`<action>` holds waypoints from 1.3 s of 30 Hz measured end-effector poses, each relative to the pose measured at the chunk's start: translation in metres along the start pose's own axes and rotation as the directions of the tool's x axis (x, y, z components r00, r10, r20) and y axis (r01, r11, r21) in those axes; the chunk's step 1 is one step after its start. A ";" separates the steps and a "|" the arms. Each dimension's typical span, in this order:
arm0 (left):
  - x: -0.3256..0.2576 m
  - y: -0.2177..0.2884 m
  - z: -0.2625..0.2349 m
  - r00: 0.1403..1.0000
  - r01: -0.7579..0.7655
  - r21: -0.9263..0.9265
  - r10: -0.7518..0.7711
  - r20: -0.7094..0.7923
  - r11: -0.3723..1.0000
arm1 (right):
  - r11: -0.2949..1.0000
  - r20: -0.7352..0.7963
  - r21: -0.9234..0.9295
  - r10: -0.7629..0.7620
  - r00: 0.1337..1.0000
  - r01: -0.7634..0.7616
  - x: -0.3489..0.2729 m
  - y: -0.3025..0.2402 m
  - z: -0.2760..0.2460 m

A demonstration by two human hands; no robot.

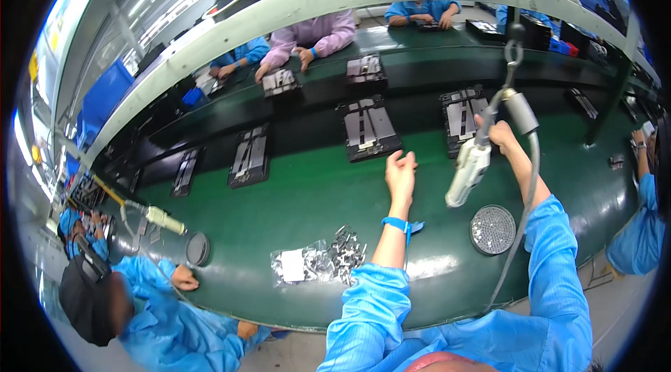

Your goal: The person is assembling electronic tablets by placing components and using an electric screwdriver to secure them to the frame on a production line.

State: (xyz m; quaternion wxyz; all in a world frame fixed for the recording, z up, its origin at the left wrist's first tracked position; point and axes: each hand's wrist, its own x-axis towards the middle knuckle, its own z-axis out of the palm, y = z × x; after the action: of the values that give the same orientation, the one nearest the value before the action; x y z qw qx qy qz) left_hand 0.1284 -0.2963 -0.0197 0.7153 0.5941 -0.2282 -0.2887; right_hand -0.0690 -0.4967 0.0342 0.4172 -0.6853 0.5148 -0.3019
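My left hand [400, 175] has its fingers loosely bent and apart, with nothing visible in them. Its fingertips are close to the near right corner of a black tray [369, 127] holding grey flat parts. A blue strap circles that wrist. Over on the right, my right hand [502, 136] is at the right edge of another such tray [461, 115], its thumb toward the tray. A hanging pale electric screwdriver [470, 171] hides part of its fingers, so its grip does not show.
A round dish of small parts [493, 230] lies near my right forearm. Left of my left forearm are a clear bag [302, 265] and loose metal pieces [347, 252]. More loaded trays [249, 155] line the green bench. A co-worker in blue [164, 309] sits at left; others work opposite.
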 end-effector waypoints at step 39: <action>-0.208 0.116 -0.081 0.959 -0.133 0.052 0.116 0.258 0.990 | 0.684 0.136 0.691 -0.441 0.887 0.234 -0.224 -0.033 -0.053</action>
State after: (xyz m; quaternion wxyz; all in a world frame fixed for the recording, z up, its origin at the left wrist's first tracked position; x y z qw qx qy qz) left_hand 0.0473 -0.0814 0.0826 0.6760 0.5608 -0.3647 -0.3090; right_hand -0.1627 -0.2923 0.0916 0.6381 -0.6146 0.1711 -0.4310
